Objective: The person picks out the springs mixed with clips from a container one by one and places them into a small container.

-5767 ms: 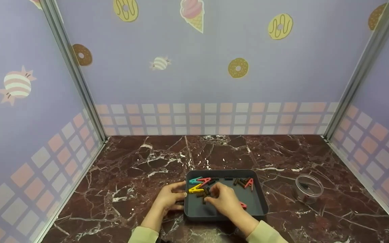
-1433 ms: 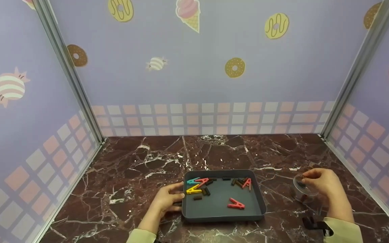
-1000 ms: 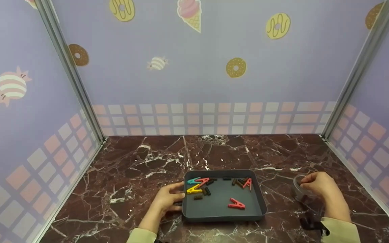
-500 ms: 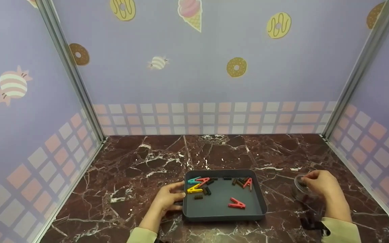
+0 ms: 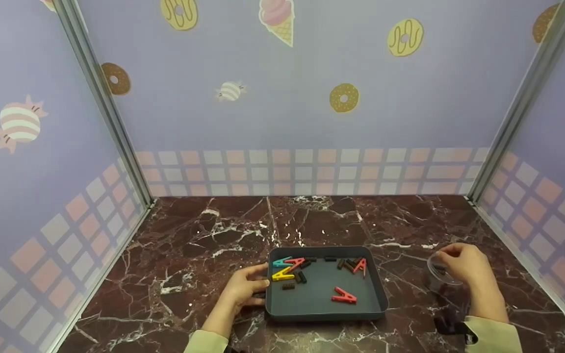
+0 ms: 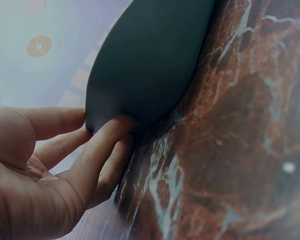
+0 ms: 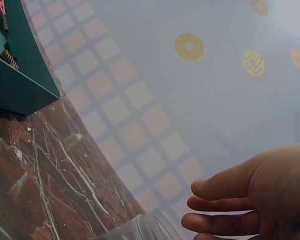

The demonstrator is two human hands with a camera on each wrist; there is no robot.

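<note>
My left hand (image 5: 244,287) rests against the left wall of the dark grey tray (image 5: 326,314), fingers fairly straight; the left wrist view shows the fingertips on its outer side. On the right, my right hand (image 5: 466,262) hovers over the rim of a round clear plastic jar (image 5: 437,282). Its fingers (image 7: 220,187) are extended and hold nothing visible. Inside the jar lie dark coil springs (image 5: 440,269), partly hidden by the hand. In the tray are several coil springs (image 5: 288,286), a yellow clothespin (image 5: 282,275), a blue clothespin (image 5: 281,262) and red clothespins (image 5: 344,296).
The tray and jar stand apart on a dark red marbled table (image 5: 214,245). Patterned lilac walls (image 5: 287,122) enclose the table at the back and both sides. A black wrist strap (image 5: 451,326) sits at my right sleeve.
My right hand has gone from inside the tray to the jar with a spring, dipped at the opening, let the spring go and risen slightly. The left hand stays at the tray.
</note>
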